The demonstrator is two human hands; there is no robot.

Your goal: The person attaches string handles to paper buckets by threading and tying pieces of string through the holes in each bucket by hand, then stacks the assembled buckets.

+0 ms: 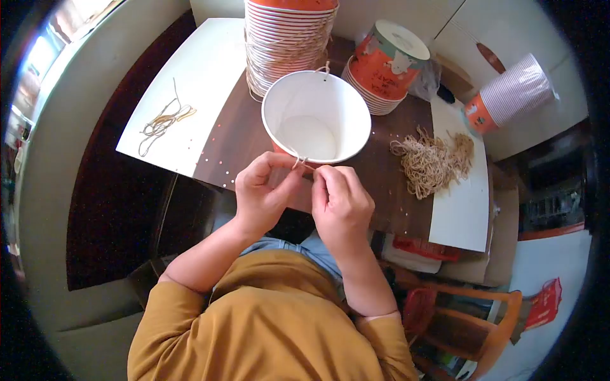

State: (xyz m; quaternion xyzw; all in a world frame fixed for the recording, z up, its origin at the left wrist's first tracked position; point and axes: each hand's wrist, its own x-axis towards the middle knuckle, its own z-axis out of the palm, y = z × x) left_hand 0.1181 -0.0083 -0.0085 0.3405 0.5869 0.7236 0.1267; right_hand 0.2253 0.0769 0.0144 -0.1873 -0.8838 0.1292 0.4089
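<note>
A white-lined paper bucket (308, 120) stands open-side up at the near middle of the table, tilted a little toward me. Cord (300, 160) is looped at its near rim, and another bit of cord passes through a hole in the far rim. My left hand (264, 190) pinches the cord at the near rim between thumb and index finger. Just right of it, my right hand (342, 202) has its fingers closed on the cord's end.
Behind the bucket rises a tall stack of buckets (289, 47) draped with cord. More buckets (389, 63) stand behind right, beside a plastic-wrapped stack (511, 92). A cord pile (432, 162) lies right, loose strands (166, 120) left. A wooden chair (470, 324) stands lower right.
</note>
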